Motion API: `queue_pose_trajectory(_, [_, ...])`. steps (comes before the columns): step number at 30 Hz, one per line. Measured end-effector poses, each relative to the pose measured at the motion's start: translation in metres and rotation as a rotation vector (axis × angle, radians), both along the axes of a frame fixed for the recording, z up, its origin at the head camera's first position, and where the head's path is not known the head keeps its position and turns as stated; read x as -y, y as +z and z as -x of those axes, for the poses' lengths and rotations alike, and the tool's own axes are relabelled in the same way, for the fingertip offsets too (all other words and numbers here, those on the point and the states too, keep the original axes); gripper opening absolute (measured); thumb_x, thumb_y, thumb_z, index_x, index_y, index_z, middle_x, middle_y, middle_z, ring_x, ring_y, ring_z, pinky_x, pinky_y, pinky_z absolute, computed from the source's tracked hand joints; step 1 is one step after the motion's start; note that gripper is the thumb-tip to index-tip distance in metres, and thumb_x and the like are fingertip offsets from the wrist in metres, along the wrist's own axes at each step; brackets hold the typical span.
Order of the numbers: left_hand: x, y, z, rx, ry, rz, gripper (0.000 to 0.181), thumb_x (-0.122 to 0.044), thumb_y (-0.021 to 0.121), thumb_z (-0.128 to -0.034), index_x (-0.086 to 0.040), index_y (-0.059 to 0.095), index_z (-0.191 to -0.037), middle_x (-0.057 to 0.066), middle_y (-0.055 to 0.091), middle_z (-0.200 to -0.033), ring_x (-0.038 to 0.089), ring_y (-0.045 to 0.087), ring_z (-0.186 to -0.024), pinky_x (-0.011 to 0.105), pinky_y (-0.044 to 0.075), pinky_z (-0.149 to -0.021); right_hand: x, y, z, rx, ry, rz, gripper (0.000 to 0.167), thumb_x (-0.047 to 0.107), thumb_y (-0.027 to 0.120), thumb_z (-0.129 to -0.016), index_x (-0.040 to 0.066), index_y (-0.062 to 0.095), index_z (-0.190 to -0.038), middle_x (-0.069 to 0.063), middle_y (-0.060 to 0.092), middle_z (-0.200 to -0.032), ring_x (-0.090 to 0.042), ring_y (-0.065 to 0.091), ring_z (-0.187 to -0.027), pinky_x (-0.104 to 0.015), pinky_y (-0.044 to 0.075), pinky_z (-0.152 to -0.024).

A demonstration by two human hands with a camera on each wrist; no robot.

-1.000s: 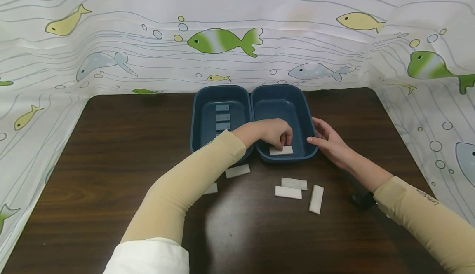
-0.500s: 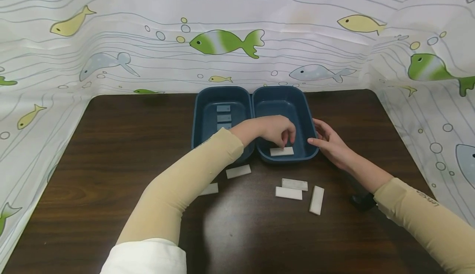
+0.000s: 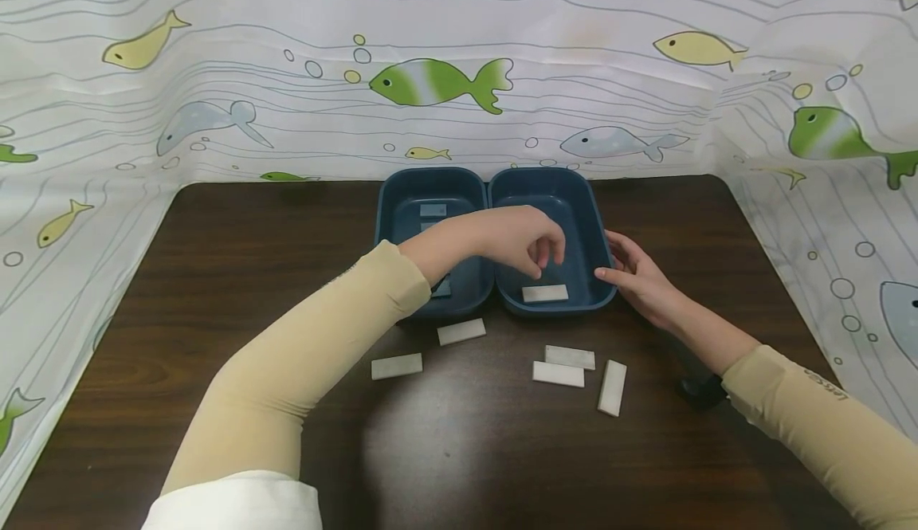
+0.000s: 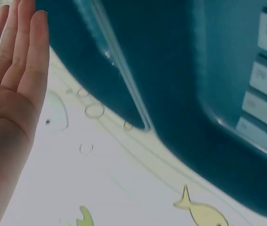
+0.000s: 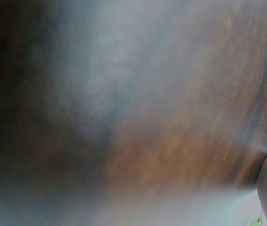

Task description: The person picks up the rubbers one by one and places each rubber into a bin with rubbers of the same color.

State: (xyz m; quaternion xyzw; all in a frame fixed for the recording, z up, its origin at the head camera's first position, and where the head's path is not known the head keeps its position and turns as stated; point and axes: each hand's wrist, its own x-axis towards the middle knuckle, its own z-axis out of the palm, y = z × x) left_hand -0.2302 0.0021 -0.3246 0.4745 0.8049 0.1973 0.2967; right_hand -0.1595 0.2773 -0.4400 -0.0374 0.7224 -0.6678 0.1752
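Inside the right blue bin (image 3: 534,179) lies a white tile (image 3: 545,293) near the front wall. My left hand (image 3: 522,241) hangs just above it with relaxed fingers and nothing in them; the left wrist view shows the same hand (image 4: 13,80) with fingers extended. At that bin's right side my right hand (image 3: 641,284) holds the rim, thumb over the edge and fingers along the outer wall. In the left blue bin (image 3: 433,174) a column of light blue tiles (image 3: 433,210) is partly covered by my left arm.
On the dark table (image 3: 272,259), a white tile (image 3: 398,367) and another tile (image 3: 462,331) lie front left. Front right are two touching tiles (image 3: 558,374) and a separate tile (image 3: 612,388). A patterned cloth (image 3: 459,28) stands behind.
My left hand has let go of the white tile in the right bin and lifted up and slightly left. Its forearm has shifted left, uncovering more of the front-left tile. My right hand stays put.
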Motion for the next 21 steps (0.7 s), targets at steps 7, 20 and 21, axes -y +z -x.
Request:
queue_pose_trajectory(7, [0.026,0.013,-0.006,-0.029,0.041,0.014,0.026,-0.009,0.076,-0.0987,-0.011,0.071,-0.124,0.006,0.073,-0.111,0.02,0.07,-0.104,0.033,0.057,-0.096,-0.001,0.0,-0.001,-0.004,-0.005,0.011,0.071,0.006,0.06,-0.107,0.006,0.021,-0.166,0.007,0.043,-0.145,-0.005,0.05,-0.127,-0.014,0.054,-0.097])
queue_pose_trajectory(20, [0.086,0.026,-0.026,-0.086,0.095,0.022,0.029,-0.009,0.077,-0.0977,-0.011,0.071,-0.126,0.004,0.074,-0.112,0.018,0.068,-0.098,0.035,0.057,-0.093,-0.001,-0.002,0.0,0.001,-0.003,0.003,0.069,0.006,0.058,-0.107,0.006,0.022,-0.166,0.009,0.044,-0.143,-0.003,0.053,-0.125,-0.014,0.053,-0.098])
queue_pose_trajectory(21, [0.091,0.026,-0.028,-0.087,0.1,0.027,0.029,-0.009,0.077,-0.0975,-0.01,0.072,-0.126,0.004,0.074,-0.112,0.017,0.068,-0.098,0.035,0.058,-0.094,-0.001,-0.002,0.001,0.003,-0.005,-0.002,0.069,0.006,0.058,-0.107,0.007,0.022,-0.166,0.01,0.044,-0.143,-0.003,0.053,-0.125,-0.013,0.053,-0.098])
